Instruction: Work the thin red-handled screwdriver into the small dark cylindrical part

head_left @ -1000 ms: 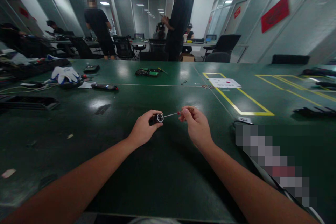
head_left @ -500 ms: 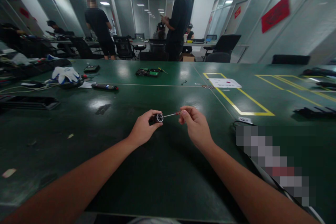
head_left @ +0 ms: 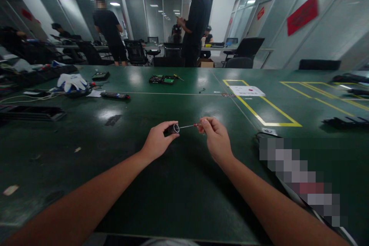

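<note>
Between the thumb and fingers of my left hand point(head_left: 158, 139) is a short dark cylinder point(head_left: 173, 128) with a pale ring at its end, which faces right. My right hand point(head_left: 215, 136) is closed round the handle of a small screwdriver point(head_left: 187, 127); a bit of red shows where the handle meets the thin metal shaft. The shaft points left, and its tip lies at the ringed end of the cylinder. Whether the tip touches a screw inside cannot be made out. Both hands are held over the green table point(head_left: 178, 196).
A white glove point(head_left: 71, 82), a dark pen-shaped tool point(head_left: 115, 95) and an open green tool case point(head_left: 163, 79) lie across the table. Yellow tape and a paper sheet point(head_left: 248, 91) are on the right. A blurred-out long object point(head_left: 300, 180) lies beside my right forearm. People stand behind the table.
The cylinder's ringed end has turned slightly in my left hand. My right fingers have shifted a little on the screwdriver handle, showing more of its red part.
</note>
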A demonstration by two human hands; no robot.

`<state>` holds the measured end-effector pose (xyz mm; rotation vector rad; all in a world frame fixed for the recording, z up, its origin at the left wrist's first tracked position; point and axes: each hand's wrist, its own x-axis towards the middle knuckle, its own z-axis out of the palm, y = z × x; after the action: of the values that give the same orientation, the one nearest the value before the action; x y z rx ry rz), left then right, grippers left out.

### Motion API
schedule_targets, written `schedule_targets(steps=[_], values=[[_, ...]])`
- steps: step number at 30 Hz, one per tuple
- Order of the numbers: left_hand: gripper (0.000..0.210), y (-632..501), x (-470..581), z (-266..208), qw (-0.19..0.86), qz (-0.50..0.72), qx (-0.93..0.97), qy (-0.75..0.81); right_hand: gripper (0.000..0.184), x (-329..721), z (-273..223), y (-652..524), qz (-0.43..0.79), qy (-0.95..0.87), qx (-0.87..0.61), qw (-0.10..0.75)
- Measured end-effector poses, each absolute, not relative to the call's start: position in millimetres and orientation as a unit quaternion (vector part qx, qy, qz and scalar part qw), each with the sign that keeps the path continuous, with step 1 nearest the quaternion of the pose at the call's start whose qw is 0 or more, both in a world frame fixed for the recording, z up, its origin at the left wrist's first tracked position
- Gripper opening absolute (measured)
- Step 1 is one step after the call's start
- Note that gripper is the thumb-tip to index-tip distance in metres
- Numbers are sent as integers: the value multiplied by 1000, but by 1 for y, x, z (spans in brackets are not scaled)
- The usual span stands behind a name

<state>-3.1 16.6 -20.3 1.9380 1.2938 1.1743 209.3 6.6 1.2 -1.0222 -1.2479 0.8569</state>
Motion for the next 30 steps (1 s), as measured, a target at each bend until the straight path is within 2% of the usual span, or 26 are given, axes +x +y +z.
schedule_targets(steps=[3,8,14,30], values=[[45,15,-1,-19,257,425,730,470,26,209,-3,11,392,-518,-443,618],[45,16,2,-12,216,359,797,434,27,222,-12,27,524,-356,-455,626],[43,23,-4,-15,204,291,808,469,27,226,-24,36,457,-386,-508,620],[43,17,-3,-16,265,379,747,478,34,215,-14,23,434,-499,-454,597]])
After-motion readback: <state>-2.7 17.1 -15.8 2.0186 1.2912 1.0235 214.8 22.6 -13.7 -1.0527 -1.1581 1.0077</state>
